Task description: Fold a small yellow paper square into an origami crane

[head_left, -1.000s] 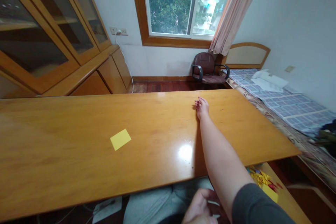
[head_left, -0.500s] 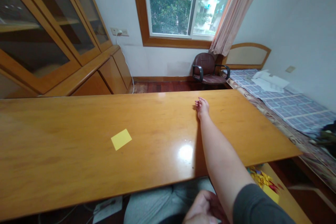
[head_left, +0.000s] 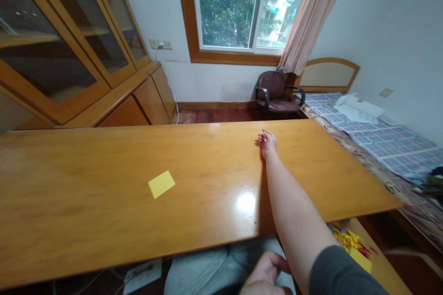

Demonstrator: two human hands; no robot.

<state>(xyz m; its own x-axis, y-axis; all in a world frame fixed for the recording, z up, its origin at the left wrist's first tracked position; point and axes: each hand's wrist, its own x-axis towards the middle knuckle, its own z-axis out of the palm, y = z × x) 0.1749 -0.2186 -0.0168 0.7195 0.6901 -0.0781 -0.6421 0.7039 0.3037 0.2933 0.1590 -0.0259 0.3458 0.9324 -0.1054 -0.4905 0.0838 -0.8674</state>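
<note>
My right hand [head_left: 267, 143] rests far out on the long glossy wooden table [head_left: 86, 203], its arm stretched across the tabletop. The fingers are curled together with nothing visible in them. A small yellow paper square [head_left: 161, 184] lies flat on the table, well to the left of that arm and untouched. My left hand [head_left: 265, 275] sits low below the table's near edge, over my lap in grey trousers, fingers loosely bent; part of it is cut off by the frame's bottom edge.
A wooden cabinet with glass doors [head_left: 62, 46] lines the left wall. Beyond the table stand a dark office chair [head_left: 275, 92], a window with a pink curtain, and a bed [head_left: 380, 138] on the right. Coloured paper pieces [head_left: 349, 239] lie on a low surface at lower right.
My view has shifted slightly to the left and down. My left hand has moved a little lower in my lap. The right hand and the yellow paper stay put.
</note>
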